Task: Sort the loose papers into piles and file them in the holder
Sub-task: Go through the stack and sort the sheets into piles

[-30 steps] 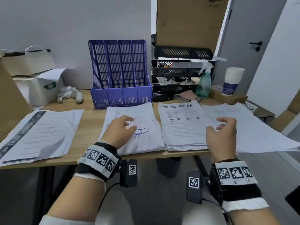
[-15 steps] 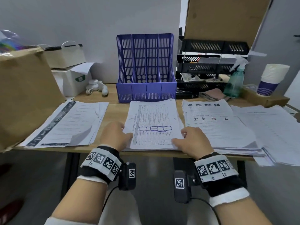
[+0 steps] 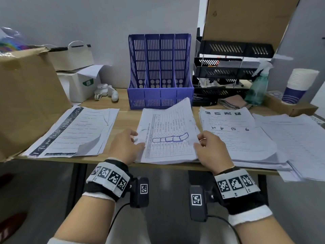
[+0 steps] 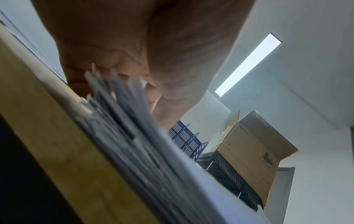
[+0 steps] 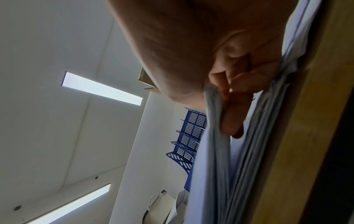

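Hands, left hand (image 3: 125, 147) and right hand (image 3: 210, 148), pinching thin curling paper stack (image 3: 167, 136) edges, slotted blue plastic holder (image 3: 160, 71) behind

A green spray bottle (image 3: 258, 88) and a stack of paper cups (image 3: 299, 85) stand at the right of the wooden worktop (image 3: 123, 118), beside black mesh trays (image 3: 226, 71); a large cardboard box (image 3: 26, 95) sits left, near a white paper bag (image 3: 73, 57).

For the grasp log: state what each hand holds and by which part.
Both hold the middle stack, its far end lifted. The left hand grips its left edge; the right hand grips its right edge, fingers tucked under the upper sheets.
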